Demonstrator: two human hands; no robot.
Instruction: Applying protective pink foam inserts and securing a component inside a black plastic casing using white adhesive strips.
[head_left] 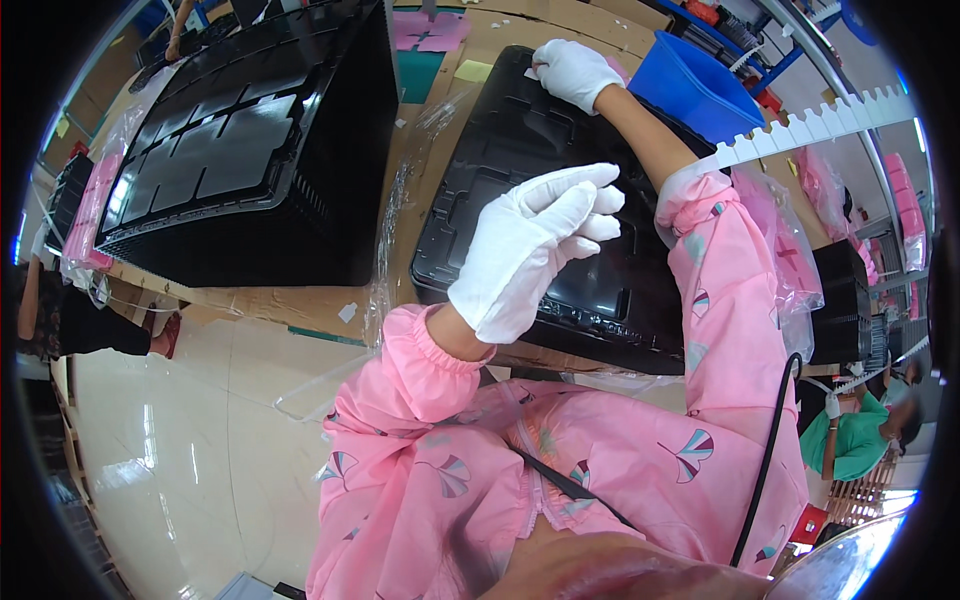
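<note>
A black moulded plastic panel (490, 150) with raised ribs and recesses lies on the bench in front of me. My right hand (578, 77), in a white glove, reaches to its far edge, fingers bent and closed down there. Beside those fingertips is a small white piece (531, 73); whether they grip it is hidden. Over the panel's near half hovers my left hand (540, 250), also white-gloved. Its fingers are curled together with the thumb; anything between them is too small or hidden to name.
To the left stands a large black plastic stack (250, 150). A blue bin (695, 85) is beyond the panel at right. Brown cardboard (425, 170) covers the bench, with clear plastic film (385, 240) along it. A white notched strip (810, 130) crosses at right. Other people work nearby.
</note>
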